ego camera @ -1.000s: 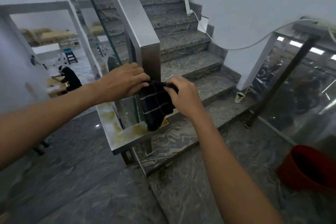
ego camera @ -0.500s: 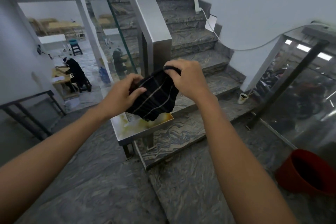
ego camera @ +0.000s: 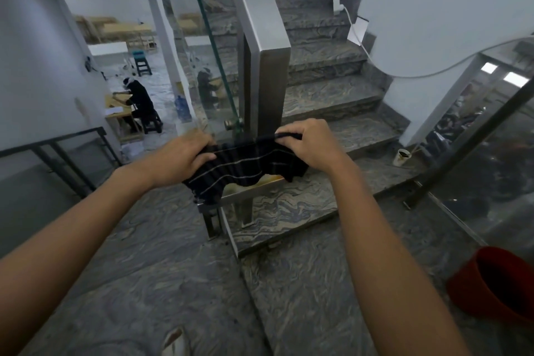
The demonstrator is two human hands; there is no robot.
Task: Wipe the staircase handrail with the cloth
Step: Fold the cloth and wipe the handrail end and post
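Observation:
A dark cloth [ego camera: 245, 166] with thin pale stripes is stretched between both hands, just in front of the handrail's lower post. My left hand [ego camera: 180, 157] grips its left end and my right hand [ego camera: 310, 144] pinches its upper right edge. The brushed steel handrail [ego camera: 254, 3] slopes up and away along the stairs and ends in a vertical post [ego camera: 270, 89] behind the cloth. The cloth hangs over the steel base ledge [ego camera: 251, 186] below the post.
Marble stairs [ego camera: 326, 95] climb to the upper right beside a white wall. A glass panel [ego camera: 213, 66] fills the balustrade left of the rail. A red bucket [ego camera: 497, 283] sits on the floor at the lower right, and a small cup [ego camera: 403, 156] stands by the first step. A person sits at a desk [ego camera: 138, 101] in the far room.
Both hands have pulled apart and spread the bunched cloth wide in front of the post. The view has shifted back and to the left.

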